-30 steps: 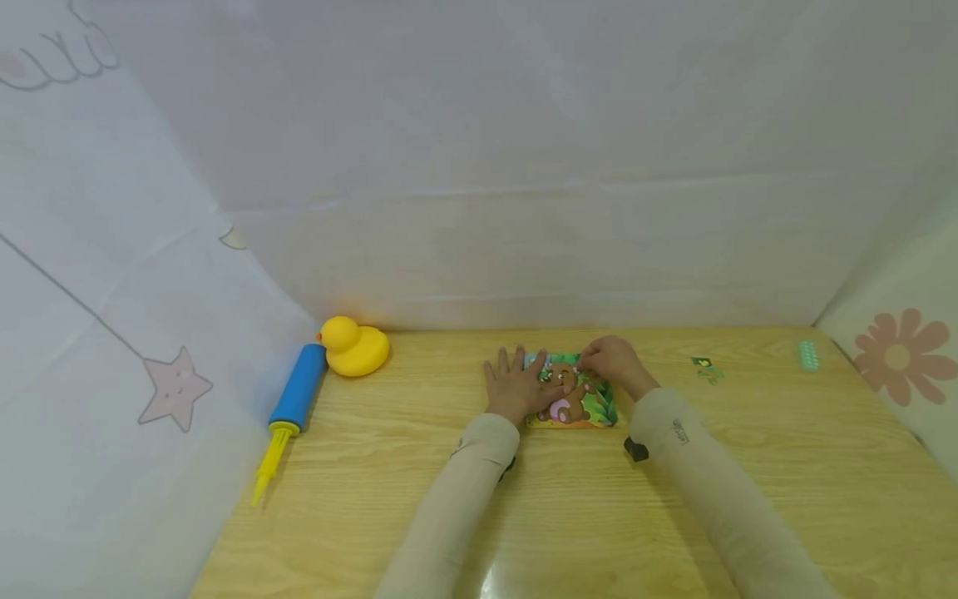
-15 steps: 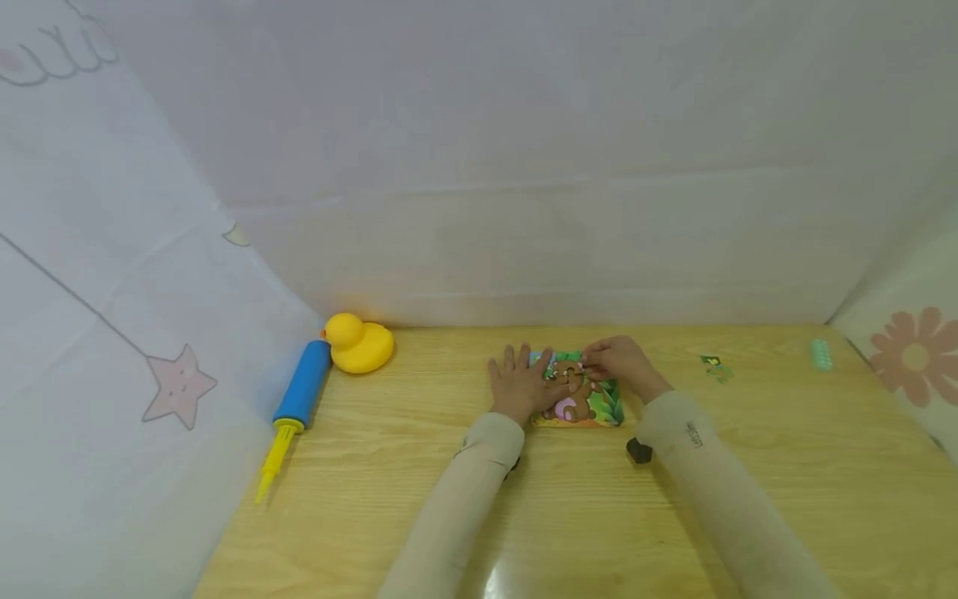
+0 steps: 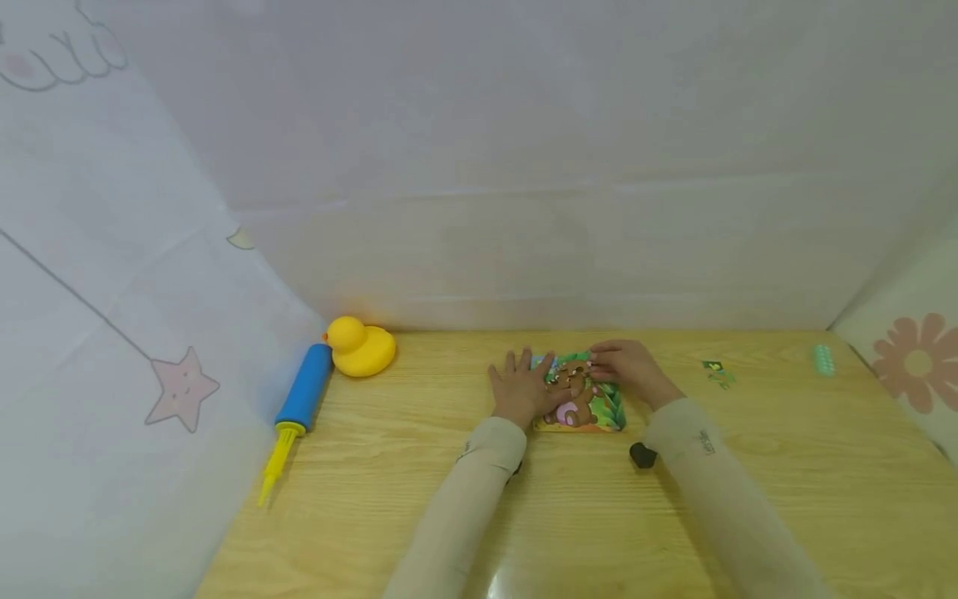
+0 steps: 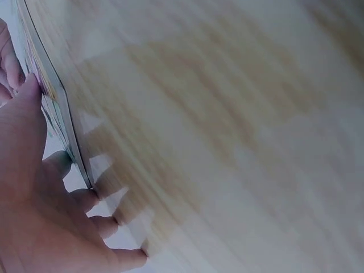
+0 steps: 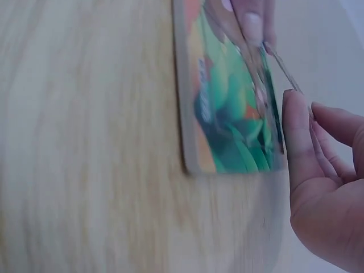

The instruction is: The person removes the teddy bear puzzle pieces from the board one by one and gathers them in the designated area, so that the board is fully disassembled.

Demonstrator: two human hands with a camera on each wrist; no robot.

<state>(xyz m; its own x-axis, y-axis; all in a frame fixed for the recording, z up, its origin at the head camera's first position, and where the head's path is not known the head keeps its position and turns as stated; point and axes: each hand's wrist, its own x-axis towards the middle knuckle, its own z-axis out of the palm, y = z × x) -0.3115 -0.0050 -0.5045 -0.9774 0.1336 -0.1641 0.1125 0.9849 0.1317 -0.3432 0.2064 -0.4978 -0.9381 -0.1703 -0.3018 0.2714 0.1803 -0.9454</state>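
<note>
A bear jigsaw puzzle in a shallow tray lies on the wooden table in the head view. My left hand is spread over its left side, with the thumb reaching onto the bear. In the left wrist view, some fingertips of that left hand touch the table past the tray's edge. At the puzzle's upper right, my right hand pinches a thin puzzle piece, seen edge-on and tilted in the right wrist view. The picture on the held piece is hidden from that angle.
Loose puzzle pieces lie right of the hands. A mint-green bumpy object stands at the far right. On the left are a yellow rubber duck and a blue and yellow hand pump. Fabric walls border the table.
My right hand has shifted slightly right over the puzzle's upper right corner, its fingers now straighter. The left hand stays spread on the puzzle. The head view has shifted a little.
</note>
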